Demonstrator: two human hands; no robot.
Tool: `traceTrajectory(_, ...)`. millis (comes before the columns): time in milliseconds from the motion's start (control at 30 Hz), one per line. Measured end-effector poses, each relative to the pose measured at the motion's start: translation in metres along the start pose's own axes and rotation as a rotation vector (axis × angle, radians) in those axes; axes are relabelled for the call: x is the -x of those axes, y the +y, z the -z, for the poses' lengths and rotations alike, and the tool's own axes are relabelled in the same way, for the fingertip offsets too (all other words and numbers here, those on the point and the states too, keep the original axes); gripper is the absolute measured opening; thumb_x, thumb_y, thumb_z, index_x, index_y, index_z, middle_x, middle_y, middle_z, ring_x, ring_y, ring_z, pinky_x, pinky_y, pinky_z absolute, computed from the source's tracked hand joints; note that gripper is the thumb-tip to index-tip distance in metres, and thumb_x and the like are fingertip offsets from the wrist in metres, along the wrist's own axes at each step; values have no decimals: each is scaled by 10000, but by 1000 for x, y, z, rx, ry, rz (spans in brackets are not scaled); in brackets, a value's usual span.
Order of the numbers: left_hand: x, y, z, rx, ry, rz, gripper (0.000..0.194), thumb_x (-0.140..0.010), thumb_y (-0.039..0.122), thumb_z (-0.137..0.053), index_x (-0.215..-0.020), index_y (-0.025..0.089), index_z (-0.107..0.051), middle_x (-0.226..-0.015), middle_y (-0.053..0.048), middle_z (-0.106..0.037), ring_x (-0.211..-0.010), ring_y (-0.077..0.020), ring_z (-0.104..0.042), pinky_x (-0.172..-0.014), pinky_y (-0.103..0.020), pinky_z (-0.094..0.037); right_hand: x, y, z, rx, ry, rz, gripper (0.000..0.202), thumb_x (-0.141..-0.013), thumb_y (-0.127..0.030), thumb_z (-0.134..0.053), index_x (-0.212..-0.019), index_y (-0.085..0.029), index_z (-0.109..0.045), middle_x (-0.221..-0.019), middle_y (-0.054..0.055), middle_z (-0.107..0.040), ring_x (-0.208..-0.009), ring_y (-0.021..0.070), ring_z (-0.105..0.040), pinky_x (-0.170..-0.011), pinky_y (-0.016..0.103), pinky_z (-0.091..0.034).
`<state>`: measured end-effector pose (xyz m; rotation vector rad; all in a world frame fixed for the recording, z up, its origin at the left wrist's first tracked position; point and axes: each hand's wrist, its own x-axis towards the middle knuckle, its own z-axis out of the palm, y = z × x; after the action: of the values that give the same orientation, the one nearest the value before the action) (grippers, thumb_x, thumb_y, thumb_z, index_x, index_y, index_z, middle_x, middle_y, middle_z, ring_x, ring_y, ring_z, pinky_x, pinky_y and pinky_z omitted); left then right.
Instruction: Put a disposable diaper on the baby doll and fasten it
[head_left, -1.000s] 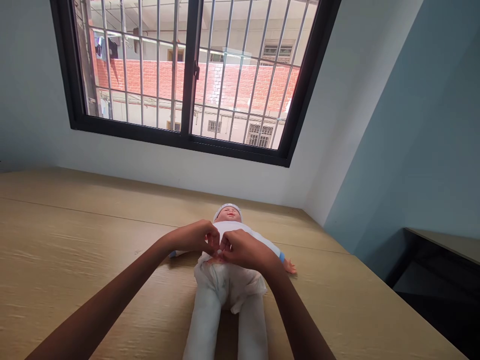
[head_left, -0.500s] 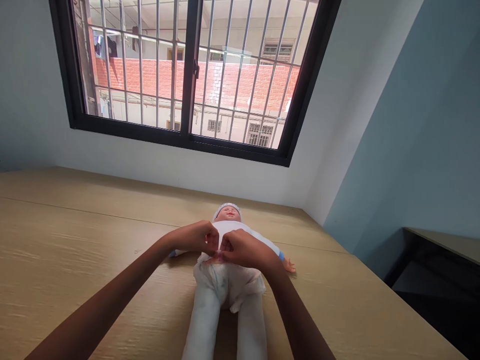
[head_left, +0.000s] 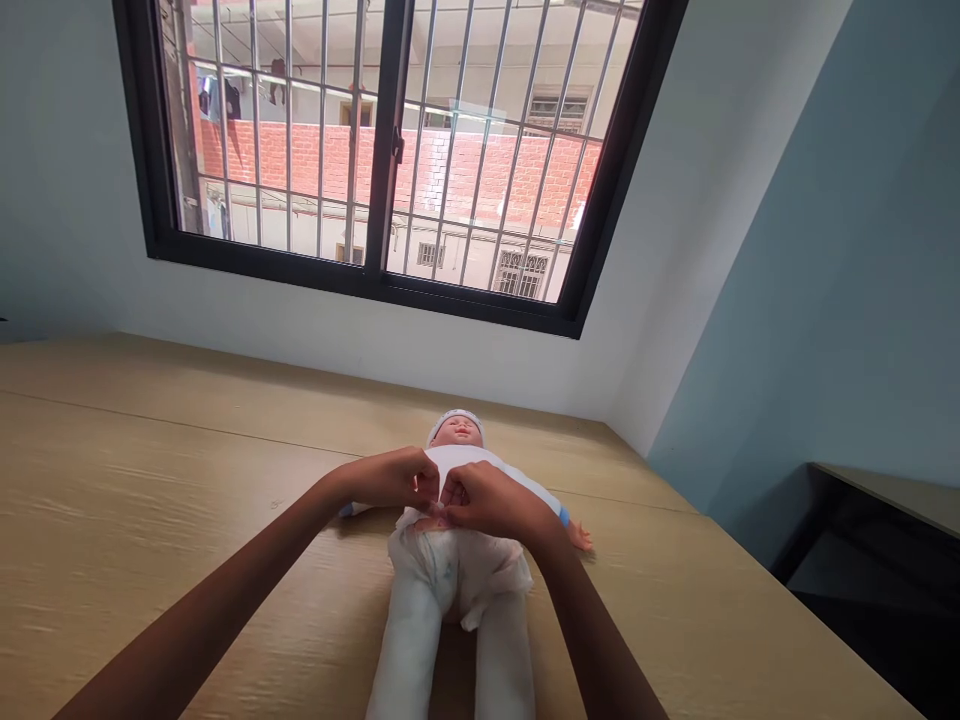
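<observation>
A baby doll lies on its back on the wooden table, its head toward the window and its legs toward me. It has a white top with blue cuffs, a white cap and white leggings. Around its hips sits a crumpled white diaper. At the doll's waist, my left hand is closed in a pinch on the diaper's upper edge. Right beside it, my right hand pinches the same edge, fingertips almost meeting the left ones. A strip of the doll's pinkish belly shows below the fingers. The exact grip is partly hidden.
The light wooden table reaches back to the wall under a barred, black-framed window. A dark piece of furniture stands beyond the table's right edge. The doll's arm sticks out to the right.
The view has shifted slightly. Both hands stay pinched at the doll's waist, with only a tiny shift of the fingers.
</observation>
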<state>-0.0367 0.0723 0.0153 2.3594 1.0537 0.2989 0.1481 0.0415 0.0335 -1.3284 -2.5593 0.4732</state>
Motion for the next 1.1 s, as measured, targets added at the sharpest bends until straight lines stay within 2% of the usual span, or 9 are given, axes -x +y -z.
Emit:
traceTrajectory(100, 0, 0, 0, -7, -21, -5, 167, -735, 306, -556, -791, 178, -647, -778, 13, -637, -738, -138, -538, -629, -221, -362, 0, 1, 1, -13, -24, 61, 208, -768, -238, -551, -585, -188, -465, -650, -5, -554, -613, 123, -447, -510, 276, -286)
traceTrajectory(200, 1, 1, 1, -29, -37, -9, 163, -758, 302, -532, -794, 181, -635, -790, 15, -635, -739, -133, -533, -632, -219, -361, 0, 2, 0, -2, -20, 43, 196, -748, -185, -518, -569, -184, -436, -627, -8, -533, -604, 118, -428, -506, 276, -271)
traceTrajectory(333, 2, 2, 1, -33, -42, -44, 156, -781, 285, -501, -789, 186, -621, -803, 17, -632, -744, -129, -529, -641, -218, -359, -1, 3, -4, 15, -6, 37, 248, -748, -207, -525, -543, -179, -389, -581, -5, -493, -576, 117, -399, -506, 278, -266)
traceTrajectory(467, 0, -1, -1, -18, -38, -67, 185, -797, 300, -497, -781, 174, -631, -780, 11, -636, -734, -134, -532, -655, -227, -368, -3, 2, -4, 7, 2, 44, 261, -755, -231, -549, -550, -179, -396, -623, 10, -530, -593, 126, -428, -518, 279, -278)
traceTrajectory(600, -1, -4, -2, -3, -25, -19, 177, -769, 319, -545, -781, 177, -649, -765, 9, -644, -738, -141, -542, -653, -226, -384, -3, 2, -3, -19, -14, 49, 249, -752, -228, -557, -545, -180, -429, -617, 9, -538, -597, 130, -444, -526, 283, -287)
traceTrajectory(733, 1, -2, 1, 21, -42, -2, 154, -748, 295, -547, -782, 183, -647, -777, 12, -654, -740, -138, -560, -661, -224, -398, -2, 1, -2, -1, -33, 16, 248, -721, -163, -528, -505, -181, -408, -536, -13, -454, -538, 110, -364, -487, 290, -244)
traceTrajectory(900, 3, 2, 3, 43, -58, 15, 132, -717, 280, -559, -782, 196, -635, -806, 20, -661, -773, -147, -582, -686, -228, -416, 0, 0, 1, 46, -24, 21, 343, -685, -128, -512, -474, -174, -245, -493, -27, -266, -506, 98, -213, -468, 306, -174)
traceTrajectory(1100, 3, 3, 3, 25, -58, 68, 157, -693, 306, -576, -803, 204, -623, -823, 17, -653, -785, -161, -584, -642, -229, -409, -1, 2, 2, 41, -32, 36, 333, -701, -144, -520, -449, -179, -305, -499, -22, -311, -518, 106, -243, -468, 306, -195)
